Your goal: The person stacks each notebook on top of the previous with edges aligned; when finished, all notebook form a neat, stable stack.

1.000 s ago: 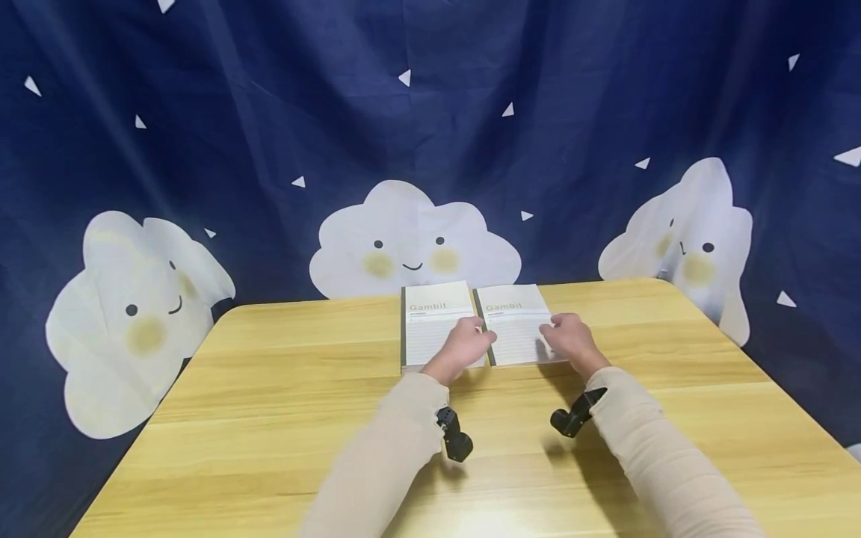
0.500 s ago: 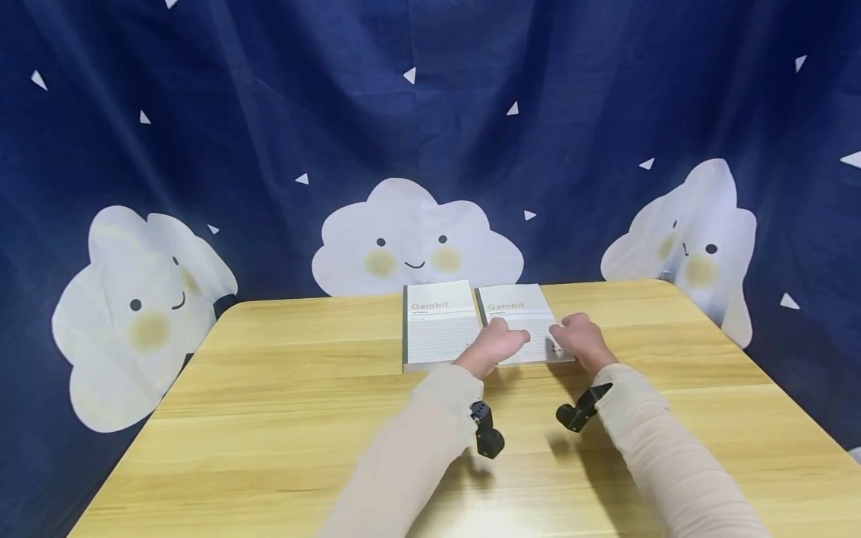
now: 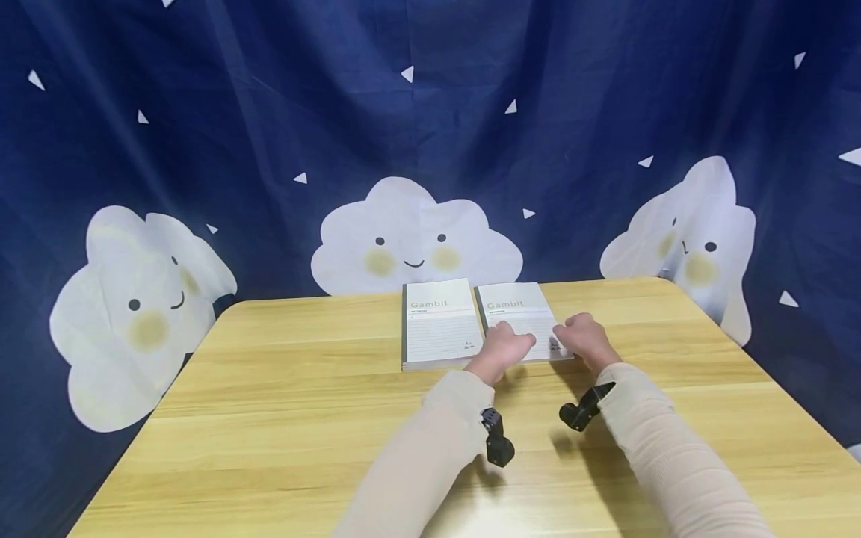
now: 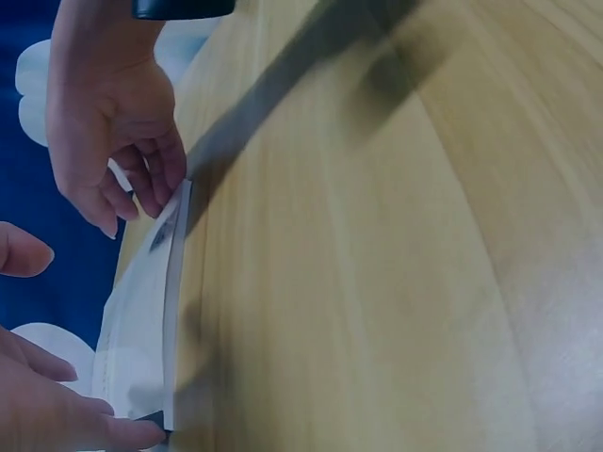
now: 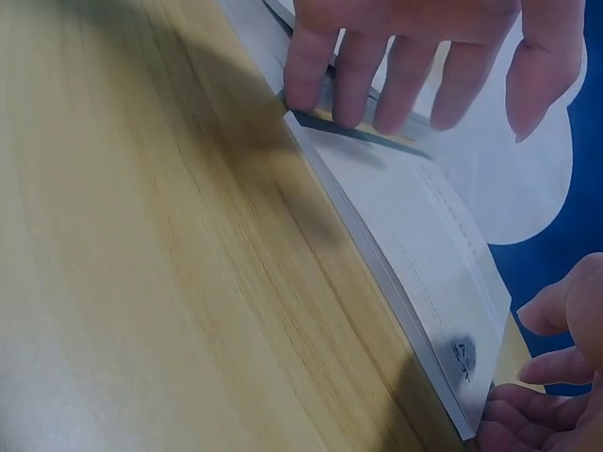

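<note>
Two white "Gambit" notebooks with dark spines lie side by side near the far table edge. The left notebook (image 3: pixel 437 336) sits just left of my left hand (image 3: pixel 501 353). That hand is at the spine side of the right notebook (image 3: pixel 521 297), its fingers extended downward along the dark edge in the right wrist view. At the opposite side, my right hand (image 3: pixel 585 342) has its fingertips right at the near right corner of the same notebook (image 5: pixel 405 226). In the left wrist view, the right hand's fingers (image 4: pixel 151 179) are loosely bent and its thumb is apart from them.
The wooden table (image 3: pixel 269 418) stretches in front of and to both sides of the notebooks. Behind it hangs a dark blue curtain (image 3: pixel 269 112) with white clouds. A black wrist camera (image 3: pixel 498 441) sits on the left wrist, another camera (image 3: pixel 581 409) on the right.
My left hand has moved right, from over the left notebook to the right notebook's spine side. My right hand has shifted slightly right; the notebooks stay in about the same place.
</note>
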Demonstrator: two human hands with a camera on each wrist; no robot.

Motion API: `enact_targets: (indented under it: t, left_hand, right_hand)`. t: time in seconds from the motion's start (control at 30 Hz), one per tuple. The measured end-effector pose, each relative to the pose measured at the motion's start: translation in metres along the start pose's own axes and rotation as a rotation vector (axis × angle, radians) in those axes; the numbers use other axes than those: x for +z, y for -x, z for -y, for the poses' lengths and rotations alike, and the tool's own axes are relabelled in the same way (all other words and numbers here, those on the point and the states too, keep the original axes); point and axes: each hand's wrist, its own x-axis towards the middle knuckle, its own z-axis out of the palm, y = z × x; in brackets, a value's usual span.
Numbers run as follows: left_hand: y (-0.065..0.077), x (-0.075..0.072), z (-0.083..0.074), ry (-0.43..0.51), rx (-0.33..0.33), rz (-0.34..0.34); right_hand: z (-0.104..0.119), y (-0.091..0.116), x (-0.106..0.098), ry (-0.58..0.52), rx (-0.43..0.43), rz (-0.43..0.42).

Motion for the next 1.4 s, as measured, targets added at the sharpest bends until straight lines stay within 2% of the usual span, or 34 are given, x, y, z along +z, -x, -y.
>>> enact_targets:
  t: [0.2, 0.4, 0.5, 0.63, 0.87, 1.07, 1.4]
  left_hand:
    - [0.001, 0.005, 0.000, -0.079, 0.008, -0.036]
    - [0.002, 0.009, 0.003, -0.065, 0.020, -0.076]
    - [0.003, 0.010, 0.004, 0.008, 0.026, -0.097]
    - [0.004, 0.011, 0.004, 0.153, 0.033, -0.128]
    - [0.003, 0.011, 0.003, 0.337, 0.009, -0.183]
    - [0.002, 0.008, 0.004, 0.534, -0.010, -0.147]
    - [0.000, 0.007, 0.004, 0.620, -0.001, -0.115]
  right_hand:
    - [0.000, 0.000, -0.001, 0.018, 0.011, -0.002]
    - [-0.001, 0.000, -0.001, 0.026, 0.015, -0.023]
    - [-0.002, -0.001, -0.002, 0.025, 0.019, -0.018]
    - [-0.005, -0.001, -0.004, 0.032, 0.026, -0.025]
    - [-0.009, -0.001, -0.009, 0.081, 0.022, -0.029]
    - [-0.014, -0.001, -0.012, 0.096, 0.021, -0.055]
    - [-0.015, 0.000, -0.015, 0.076, 0.028, -0.063]
